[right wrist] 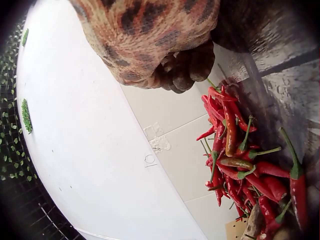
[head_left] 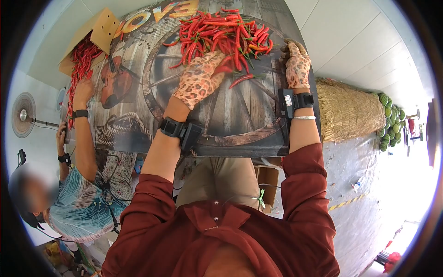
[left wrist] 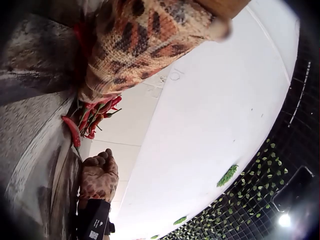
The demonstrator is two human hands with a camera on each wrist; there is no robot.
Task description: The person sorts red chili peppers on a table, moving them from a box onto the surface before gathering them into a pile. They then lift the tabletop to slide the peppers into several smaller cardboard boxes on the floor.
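Note:
A heap of red chili peppers [head_left: 221, 32] with green stems lies on the table's far part. My left hand [head_left: 199, 81], in a leopard-print glove, is at the heap's near side and grips some chilies, blurred red between thumb and fingers. Several chilies stand beyond that glove [left wrist: 145, 50] in the left wrist view, which hides its fingertips. To the heap's right, by the table edge, my right hand [head_left: 296, 67] wears a matching glove with dark fingertips. Its fingers [right wrist: 187, 70] bend loosely, and nothing shows in them. One loose chili [head_left: 241, 81] lies nearer me.
At left, another person's hand [head_left: 84, 90] reaches to chilies spilling from a tipped cardboard box [head_left: 102, 32]. The printed tabletop [head_left: 258, 115] ends close before my body. Right of it are a straw-covered stack [head_left: 350, 108] and watermelons [head_left: 391, 122]; a fan [head_left: 24, 114] is far left.

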